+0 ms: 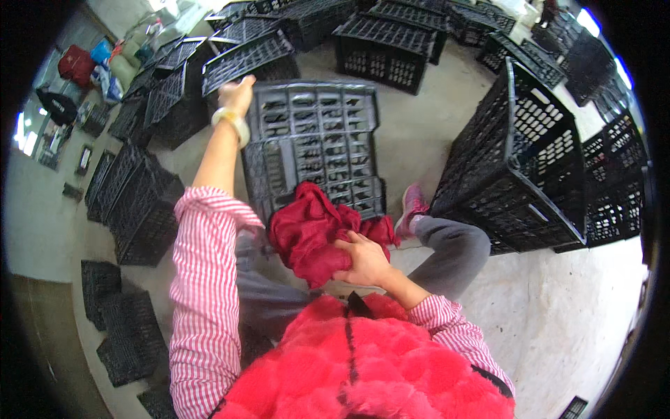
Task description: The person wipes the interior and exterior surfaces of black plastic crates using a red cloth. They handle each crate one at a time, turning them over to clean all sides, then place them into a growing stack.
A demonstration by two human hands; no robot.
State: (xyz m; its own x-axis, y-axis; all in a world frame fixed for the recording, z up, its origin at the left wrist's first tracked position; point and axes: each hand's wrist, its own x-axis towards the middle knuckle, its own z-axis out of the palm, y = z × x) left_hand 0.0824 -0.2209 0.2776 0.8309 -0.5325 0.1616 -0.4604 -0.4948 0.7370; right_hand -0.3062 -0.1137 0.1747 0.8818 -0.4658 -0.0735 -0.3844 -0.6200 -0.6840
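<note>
A black plastic crate (pixel 335 139) with a ribbed, slotted face stands before me, between my legs. My left hand (pixel 238 97), with a pale bangle at the wrist, grips its far left corner. Against the crate's near end lies a bunched dark red cloth (pixel 309 230). My right hand (pixel 366 259) holds that cloth, fingers spread over its folds. The cloth covers part of the slotted face, so the crate's near edge is partly hidden.
Tall black crates (pixel 523 157) stand close on my right. More crates (pixel 387 47) sit across the far side, and others (pixel 141 199) line the left by the wall. Bags (pixel 81 65) are heaped at the far left. My pink shoe (pixel 412 209) rests beside the crate.
</note>
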